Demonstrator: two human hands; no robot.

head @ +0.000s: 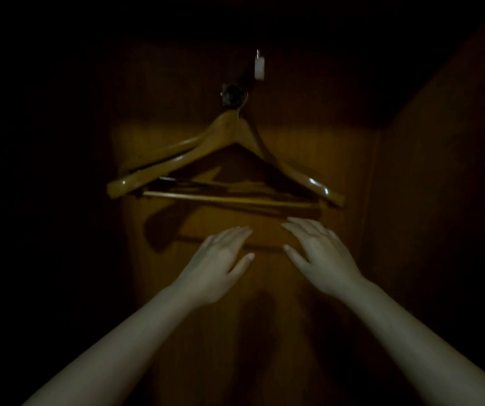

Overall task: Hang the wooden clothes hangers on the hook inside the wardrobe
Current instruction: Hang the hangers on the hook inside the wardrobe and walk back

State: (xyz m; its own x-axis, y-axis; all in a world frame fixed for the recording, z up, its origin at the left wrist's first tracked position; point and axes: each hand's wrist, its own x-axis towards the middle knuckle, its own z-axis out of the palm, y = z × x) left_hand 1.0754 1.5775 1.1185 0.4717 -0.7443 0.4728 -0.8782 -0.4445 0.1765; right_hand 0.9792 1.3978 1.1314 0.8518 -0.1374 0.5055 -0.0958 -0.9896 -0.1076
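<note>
Glossy wooden clothes hangers [223, 159] hang stacked from a round metal hook [233, 96] on the wardrobe's back panel, their arms spread left and right and a crossbar [229, 199] below. At least two hangers overlap; the exact number is hard to tell in the dark. My left hand [218, 265] and my right hand [320, 256] are stretched out just below the crossbar, palms down, fingers apart, holding nothing and not touching the hangers.
The wooden back panel [338, 159] is dimly lit in the middle; the rest is very dark. A small white tag or peg [259, 65] sits above the hook. A wooden side wall [446, 142] closes the space on the right.
</note>
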